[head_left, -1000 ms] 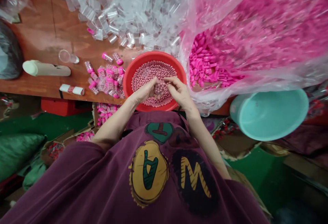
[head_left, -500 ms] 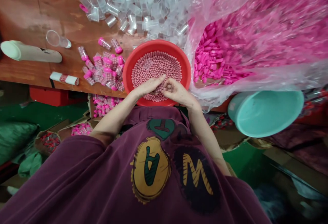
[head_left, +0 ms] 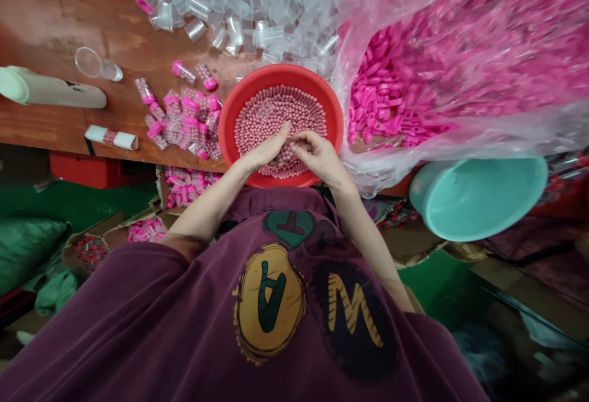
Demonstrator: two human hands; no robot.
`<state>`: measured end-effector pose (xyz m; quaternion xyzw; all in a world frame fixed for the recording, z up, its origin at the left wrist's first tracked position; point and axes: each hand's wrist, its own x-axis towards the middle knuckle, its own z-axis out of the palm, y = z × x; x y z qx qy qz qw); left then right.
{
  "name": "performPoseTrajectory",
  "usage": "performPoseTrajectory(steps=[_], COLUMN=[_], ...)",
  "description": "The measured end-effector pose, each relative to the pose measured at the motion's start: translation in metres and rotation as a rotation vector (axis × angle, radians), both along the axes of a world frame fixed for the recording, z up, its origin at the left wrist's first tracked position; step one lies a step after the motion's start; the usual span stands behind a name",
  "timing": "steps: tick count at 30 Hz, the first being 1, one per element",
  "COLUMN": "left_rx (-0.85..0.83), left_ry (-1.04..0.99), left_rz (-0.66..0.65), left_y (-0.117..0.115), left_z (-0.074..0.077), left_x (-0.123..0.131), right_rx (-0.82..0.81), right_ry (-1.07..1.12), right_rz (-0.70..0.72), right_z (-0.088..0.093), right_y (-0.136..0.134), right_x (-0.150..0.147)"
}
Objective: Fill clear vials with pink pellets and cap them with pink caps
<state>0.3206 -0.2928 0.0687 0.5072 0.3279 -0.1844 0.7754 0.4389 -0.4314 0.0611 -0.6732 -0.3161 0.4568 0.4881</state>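
Pink beads [head_left: 271, 107] fill a red bowl [head_left: 338, 107] at the table's near edge. Both my hands meet over its near side. My left hand [head_left: 269, 147] is cupped with the thumb raised, its fingers curled out of sight. Close against it, my right hand [head_left: 317, 151] has thumb and fingers bent into a pinch. Whatever lies between them is small and mostly hidden; pinkish beads show there. One clear tube piece [head_left: 265, 109] rests on the beads. Left of the bowl is a pile of clear tubes with pink caps [head_left: 188, 116], filled with beads.
Empty clear tubes [head_left: 248, 3] are heaped behind the bowl. To the right, a plastic bag [head_left: 368, 169] spills pink caps [head_left: 377, 107]. A turquoise basin [head_left: 488, 199] stands at lower right. A pale cylinder [head_left: 59, 89], a clear cup [head_left: 89, 63] and a white roll [head_left: 113, 137] lie left.
My right hand's fingers have shifted closer to my left hand, and its pinch has changed shape. My left thumb points more upward. The whole view has shifted slightly.
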Motion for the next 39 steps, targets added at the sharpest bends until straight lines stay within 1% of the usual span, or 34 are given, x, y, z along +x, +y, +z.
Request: performPoseTrajectory(steps=[2, 5, 8, 10, 12, 13, 14, 15, 17, 18, 19, 20, 22, 23, 26, 28, 31, 33, 35, 37, 39], left_rx=[-0.008, -0.012, -0.012, 0.007, 0.03, 0.034, 0.029, 0.017, -0.018, -0.032, -0.038, -0.038, -0.024, -0.016, -0.012, -0.027, -0.073, -0.098, -0.102, -0.09, -0.085], left_ry=[-0.009, -0.037, -0.071, -0.085, -0.084, -0.078, -0.067, -0.056, -0.042, -0.037, -0.034, -0.03, -0.032, -0.038, -0.051, -0.055, -0.094, -0.12, -0.135, -0.159, -0.199], left_rz=[-0.001, 0.02, 0.034, 0.063, 0.098, 0.114, 0.128, 0.141, 0.167, 0.179, 0.188, 0.199, 0.227, 0.242, 0.279, 0.291, 0.306, 0.314, 0.311, 0.309, 0.306], left_y=[-0.002, -0.003, -0.004, -0.004, -0.003, -0.003, -0.002, -0.001, -0.001, -0.001, -0.002, -0.003, -0.006, -0.007, -0.013, -0.016, -0.018, -0.019, -0.02, -0.023, -0.025], left_z=[-0.004, -0.011, -0.014, -0.012, -0.008, -0.006, -0.005, -0.004, -0.003, -0.003, -0.003, -0.003, -0.003, -0.003, -0.004, -0.005, -0.004, -0.003, -0.002, -0.003, -0.004], left_x=[0.0, -0.001, -0.003, -0.005, -0.006, -0.006, -0.006, -0.005, -0.002, 0.0, 0.002, 0.004, 0.007, 0.009, 0.011, 0.012, 0.012, 0.012, 0.014, 0.016, 0.02], right_rx=[0.007, 0.027, -0.058, -0.088, -0.048, -0.017, 0.004, 0.006, -0.079, -0.175, -0.29, -0.413, -0.592, -0.638, -0.672, -0.675, -0.644, -0.604, -0.551, -0.422, -0.232], right_ry=[0.002, 0.03, -0.002, -0.109, -0.265, -0.328, -0.367, -0.382, -0.381, -0.391, -0.406, -0.428, -0.448, -0.443, -0.424, -0.428, -0.433, -0.434, -0.431, -0.357, -0.229], right_rz=[0.007, -0.055, -0.141, -0.104, -0.044, -0.052, -0.106, -0.206, -0.454, -0.561, -0.638, -0.679, -0.671, -0.652, -0.62, -0.622, -0.636, -0.647, -0.653, -0.629, -0.562], right_z=[0.0, -0.004, -0.015, -0.022, -0.027, -0.03, -0.032, -0.035, -0.045, -0.051, -0.058, -0.067, -0.085, -0.093, -0.112, -0.117, -0.113, -0.103, -0.088, -0.069, -0.048], right_y=[0.0, 0.0, -0.002, -0.007, -0.014, -0.018, -0.024, -0.03, -0.044, -0.051, -0.058, -0.064, -0.072, -0.074, -0.072, -0.068, -0.07, -0.076, -0.083, -0.087, -0.085], right_x=[0.001, -0.001, -0.006, -0.007, -0.006, -0.002, 0.003, 0.011, 0.033, 0.047, 0.061, 0.074, 0.096, 0.103, 0.108, 0.105, 0.103, 0.101, 0.096, 0.085, 0.069])
